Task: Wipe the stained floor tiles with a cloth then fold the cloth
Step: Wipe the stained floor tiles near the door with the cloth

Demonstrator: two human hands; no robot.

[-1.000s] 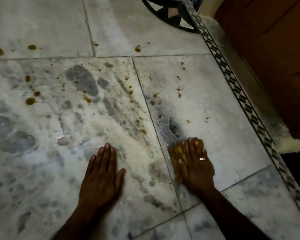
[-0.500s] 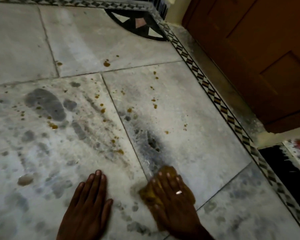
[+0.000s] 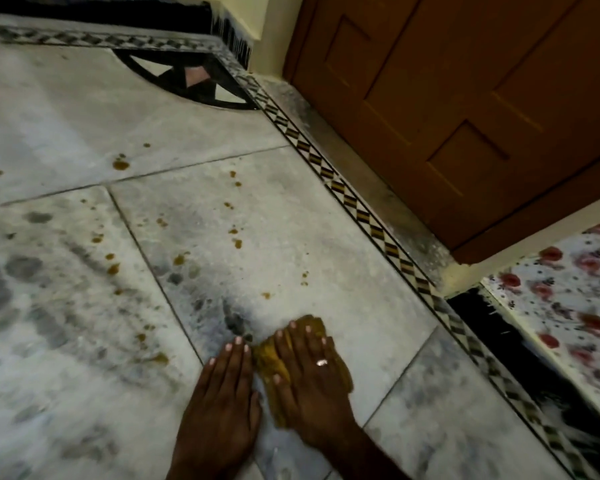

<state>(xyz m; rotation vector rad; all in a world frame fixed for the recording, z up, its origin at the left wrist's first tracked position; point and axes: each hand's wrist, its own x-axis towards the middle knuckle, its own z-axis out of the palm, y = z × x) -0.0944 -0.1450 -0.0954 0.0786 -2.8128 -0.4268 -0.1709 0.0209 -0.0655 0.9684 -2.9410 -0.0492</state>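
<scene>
A yellow-brown cloth [image 3: 271, 358] lies flat on the grey marble floor tile [image 3: 326, 237], pressed down under my right hand [image 3: 312, 379], whose fingers are spread over it; a ring shows on one finger. My left hand [image 3: 222, 403] rests flat on the floor just left of the cloth, its fingers together, touching the cloth's edge. Brown drops [image 3: 236, 237] dot the tile beyond the cloth, with a larger one [image 3: 120, 164] on the far tile. Dark wet smears [image 3: 236, 320] sit right in front of the cloth.
A patterned border strip [image 3: 347, 192] runs diagonally along the floor's right side. Beyond it stands a brown wooden door [image 3: 465, 116]. A floral-printed surface [image 3: 568, 299] lies at the right edge. A black inlay motif [image 3: 187, 81] marks the far corner.
My left hand has slid right until it touches the cloth. My right hand with the cloth has shifted slightly right on the tile. The camera has tilted up toward the door.
</scene>
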